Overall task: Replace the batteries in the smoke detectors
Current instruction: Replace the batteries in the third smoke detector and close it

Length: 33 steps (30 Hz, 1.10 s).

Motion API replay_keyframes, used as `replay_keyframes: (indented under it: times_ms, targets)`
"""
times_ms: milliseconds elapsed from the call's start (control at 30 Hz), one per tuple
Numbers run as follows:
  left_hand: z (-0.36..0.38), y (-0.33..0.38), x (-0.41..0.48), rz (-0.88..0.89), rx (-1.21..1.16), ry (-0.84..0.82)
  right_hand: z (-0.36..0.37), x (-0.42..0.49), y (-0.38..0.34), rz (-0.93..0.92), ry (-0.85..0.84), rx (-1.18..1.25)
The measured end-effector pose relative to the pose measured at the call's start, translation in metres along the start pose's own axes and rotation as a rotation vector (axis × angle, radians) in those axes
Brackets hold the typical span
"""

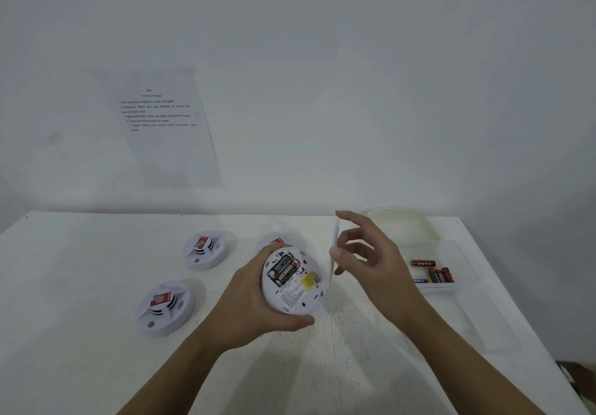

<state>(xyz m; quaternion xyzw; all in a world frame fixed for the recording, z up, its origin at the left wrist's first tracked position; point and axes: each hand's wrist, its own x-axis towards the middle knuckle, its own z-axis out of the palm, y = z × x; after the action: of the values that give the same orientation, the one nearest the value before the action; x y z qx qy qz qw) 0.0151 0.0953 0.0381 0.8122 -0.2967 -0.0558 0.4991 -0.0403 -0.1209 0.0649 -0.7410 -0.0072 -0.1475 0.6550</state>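
My left hand [248, 301] grips a white round smoke detector [292, 280] above the table, its back turned up toward me. Two black batteries [283, 269] sit in its uncovered compartment, beside a yellow part. My right hand [364, 256] pinches the thin white back cover [333, 246], held edge-on just right of the detector. Three more smoke detectors lie face up on the table: one at the left front [164, 306], one farther back [204, 248], one partly hidden behind the held detector [275, 240].
A clear plastic tray [464, 272] at the right holds several red batteries [433, 271]. Its open lid [403, 224] lies behind it. A printed instruction sheet [158, 124] hangs on the wall. The white table [80, 269] ends at the wall.
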Motion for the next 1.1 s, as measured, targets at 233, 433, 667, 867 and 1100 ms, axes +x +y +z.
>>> replay_keyframes:
  times_ms: [233,433,667,867,1100]
  targets:
    - [-0.001,-0.004,-0.002,-0.018,-0.020,0.009,-0.007,-0.013,0.041,0.059,0.061,-0.124]
    - [-0.001,-0.006,-0.005,-0.034,-0.032,0.018,-0.007,-0.022,0.082,0.034,0.053,-0.370]
    - [0.002,-0.009,-0.007,-0.032,-0.059,-0.006,0.002,-0.027,0.111,0.015,-0.096,-0.764]
    - [0.004,-0.012,-0.007,-0.034,-0.076,-0.025,0.004,-0.030,0.124,0.034,-0.222,-0.997]
    - [-0.001,-0.010,-0.006,-0.018,-0.088,-0.034,-0.006,-0.020,0.086,0.057,-0.049,-0.637]
